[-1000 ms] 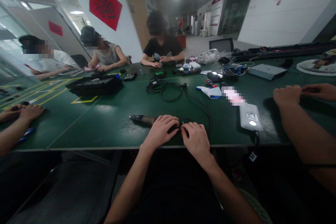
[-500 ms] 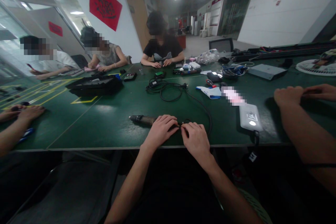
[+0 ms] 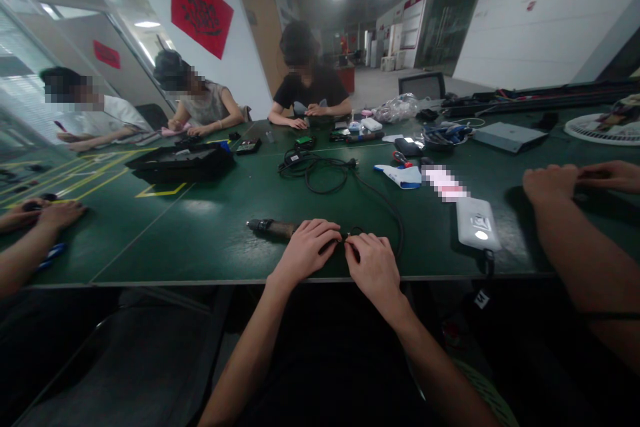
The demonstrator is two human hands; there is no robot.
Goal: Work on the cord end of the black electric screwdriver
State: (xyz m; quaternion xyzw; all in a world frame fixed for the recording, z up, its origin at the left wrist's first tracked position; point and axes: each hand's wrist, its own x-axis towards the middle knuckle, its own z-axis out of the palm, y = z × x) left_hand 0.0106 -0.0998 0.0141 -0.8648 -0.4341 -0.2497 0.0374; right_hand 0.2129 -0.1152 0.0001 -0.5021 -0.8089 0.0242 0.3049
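A dark electric screwdriver [image 3: 273, 227] lies on the green table in front of me, its bit pointing left. My left hand [image 3: 311, 245] is closed around its rear end, which the fingers mostly hide. Close beside it on the right, my right hand [image 3: 373, 257] pinches the small dark end of a black cable, right at the screwdriver's tail. Whether cable end and screwdriver touch cannot be made out. The black cable [image 3: 399, 213] curves away from my right hand towards a loose coil [image 3: 320, 173] farther back.
A white power bank [image 3: 477, 223] with a cord lies to the right, near a blue-and-white packet [image 3: 399, 175] and a red screwdriver [image 3: 401, 159]. A black tray [image 3: 180, 161] stands at left. Co-workers' arms [image 3: 560, 213] rest on both sides; several people sit opposite.
My left fingers have shifted slightly at the screwdriver's rear end; my right hand stays almost still. Across the table, a person in black has raised one hand a little.
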